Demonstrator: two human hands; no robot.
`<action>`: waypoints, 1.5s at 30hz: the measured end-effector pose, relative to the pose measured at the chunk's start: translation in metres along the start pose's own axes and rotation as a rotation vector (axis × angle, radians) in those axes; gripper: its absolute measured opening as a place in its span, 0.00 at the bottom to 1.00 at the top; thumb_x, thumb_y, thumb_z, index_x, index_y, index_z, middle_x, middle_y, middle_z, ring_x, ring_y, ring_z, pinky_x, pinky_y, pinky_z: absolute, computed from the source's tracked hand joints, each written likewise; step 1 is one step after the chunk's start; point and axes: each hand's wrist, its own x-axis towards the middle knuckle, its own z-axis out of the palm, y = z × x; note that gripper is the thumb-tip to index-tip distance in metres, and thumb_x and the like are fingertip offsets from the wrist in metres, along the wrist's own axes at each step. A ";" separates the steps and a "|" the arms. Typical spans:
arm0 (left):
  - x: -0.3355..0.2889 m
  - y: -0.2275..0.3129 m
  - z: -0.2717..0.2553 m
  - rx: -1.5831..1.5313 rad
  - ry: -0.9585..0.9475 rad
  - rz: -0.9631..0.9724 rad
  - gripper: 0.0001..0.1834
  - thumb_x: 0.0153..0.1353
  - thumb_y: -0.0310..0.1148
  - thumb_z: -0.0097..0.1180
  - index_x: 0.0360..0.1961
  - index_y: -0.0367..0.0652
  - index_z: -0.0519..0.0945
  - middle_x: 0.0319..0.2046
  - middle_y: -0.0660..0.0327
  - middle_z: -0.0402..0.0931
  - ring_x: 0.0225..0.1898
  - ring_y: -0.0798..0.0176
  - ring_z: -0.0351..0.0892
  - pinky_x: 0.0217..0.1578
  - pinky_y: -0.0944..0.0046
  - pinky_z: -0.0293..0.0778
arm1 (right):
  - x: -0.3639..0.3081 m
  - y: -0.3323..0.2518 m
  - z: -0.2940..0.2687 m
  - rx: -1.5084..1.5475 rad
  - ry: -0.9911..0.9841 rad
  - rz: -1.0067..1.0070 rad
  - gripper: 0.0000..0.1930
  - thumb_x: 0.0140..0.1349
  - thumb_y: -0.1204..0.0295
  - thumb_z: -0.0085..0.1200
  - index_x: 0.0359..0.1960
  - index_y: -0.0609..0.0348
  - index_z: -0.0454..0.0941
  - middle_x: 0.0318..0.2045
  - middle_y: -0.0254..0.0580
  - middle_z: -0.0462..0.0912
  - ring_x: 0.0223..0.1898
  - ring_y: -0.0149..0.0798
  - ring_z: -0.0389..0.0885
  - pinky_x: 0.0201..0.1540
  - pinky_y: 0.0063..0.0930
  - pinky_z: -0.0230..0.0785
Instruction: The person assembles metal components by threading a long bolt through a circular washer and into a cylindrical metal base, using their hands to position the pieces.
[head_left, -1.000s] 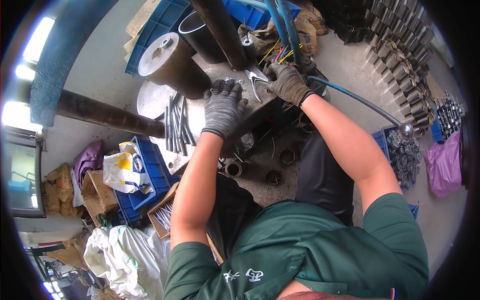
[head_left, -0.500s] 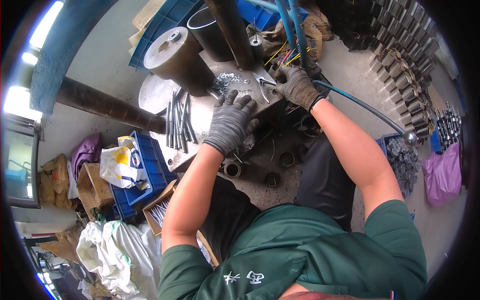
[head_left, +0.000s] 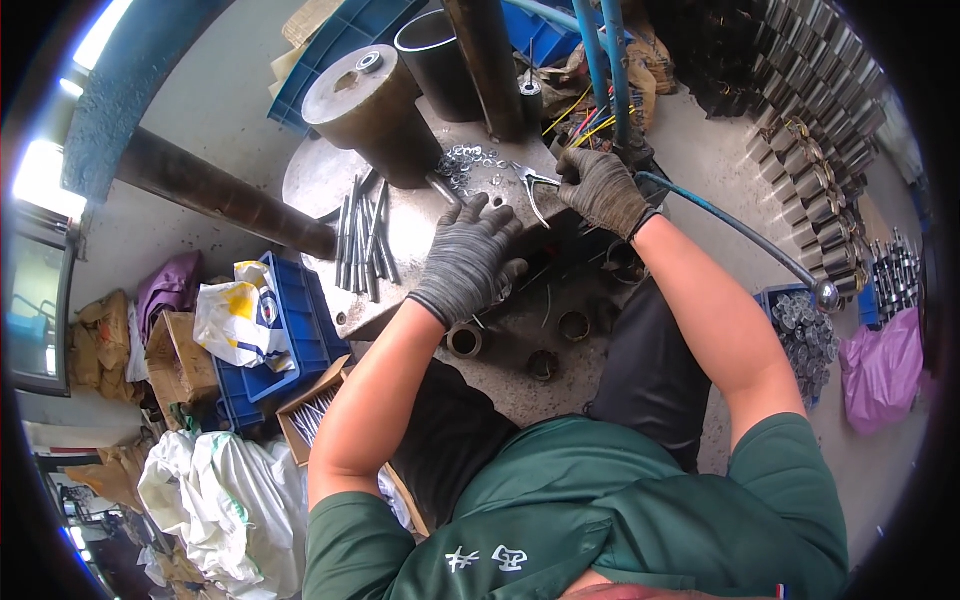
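My left hand (head_left: pixel 465 252), in a grey knit glove, is over the front edge of a steel plate (head_left: pixel 400 235). Its fingers are apart, with the tips beside a short metal rod (head_left: pixel 444 189) at the foot of a heavy steel cylinder (head_left: pixel 380 110). My right hand (head_left: pixel 606 192), in a brownish-grey glove, has its fingers curled at the plate's right end. Its fingertips are by the handles of pliers (head_left: pixel 537 188) lying on the plate; what they hold is hidden. Small metal rings (head_left: pixel 468 165) lie heaped behind my left hand, and several rods (head_left: pixel 363 240) lie to its left.
A lever with a ball end (head_left: pixel 825 294) extends to the right. Steel columns (head_left: pixel 492 75) rise from the plate. Blue crates (head_left: pixel 308 330) and a white sack (head_left: pixel 235 510) stand at left. Stacked metal cups (head_left: pixel 822 190) and a tray of clear parts (head_left: pixel 800 330) are at right.
The whole view has shifted and turned slightly. Both hands stay at about the same spots on the plate, and the pliers, rods and rings have not visibly moved.
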 end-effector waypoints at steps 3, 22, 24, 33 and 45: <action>0.006 -0.007 0.006 0.060 0.015 -0.091 0.31 0.65 0.53 0.59 0.64 0.46 0.79 0.67 0.56 0.73 0.73 0.43 0.62 0.72 0.42 0.55 | 0.014 -0.007 0.011 -0.065 0.014 -0.010 0.18 0.55 0.61 0.72 0.41 0.59 0.83 0.31 0.45 0.88 0.35 0.44 0.87 0.42 0.37 0.79; 0.041 -0.036 0.014 0.210 0.087 -0.422 0.33 0.69 0.56 0.53 0.66 0.44 0.76 0.69 0.52 0.71 0.73 0.43 0.62 0.72 0.41 0.54 | -0.001 -0.004 -0.022 0.085 0.120 0.074 0.10 0.55 0.75 0.63 0.39 0.62 0.82 0.30 0.39 0.86 0.32 0.33 0.82 0.41 0.30 0.77; 0.038 -0.037 0.018 0.204 0.129 -0.402 0.34 0.68 0.55 0.54 0.66 0.42 0.76 0.68 0.50 0.71 0.72 0.42 0.63 0.72 0.41 0.55 | -0.007 -0.006 -0.026 0.126 0.101 0.113 0.10 0.55 0.75 0.64 0.39 0.62 0.82 0.32 0.39 0.86 0.34 0.31 0.82 0.42 0.29 0.77; 0.037 0.008 0.025 0.065 0.066 -0.253 0.43 0.67 0.59 0.56 0.72 0.36 0.65 0.71 0.37 0.64 0.74 0.36 0.59 0.75 0.41 0.48 | -0.055 -0.029 -0.060 0.631 0.166 0.073 0.08 0.60 0.81 0.62 0.41 0.62 0.81 0.35 0.32 0.83 0.36 0.26 0.80 0.41 0.23 0.77; 0.077 0.056 0.048 -0.302 0.023 0.186 0.50 0.64 0.58 0.59 0.77 0.40 0.57 0.76 0.35 0.50 0.78 0.33 0.47 0.77 0.39 0.39 | -0.060 -0.018 -0.078 0.663 0.208 0.052 0.10 0.61 0.84 0.62 0.44 0.62 0.82 0.35 0.33 0.84 0.36 0.25 0.81 0.41 0.21 0.77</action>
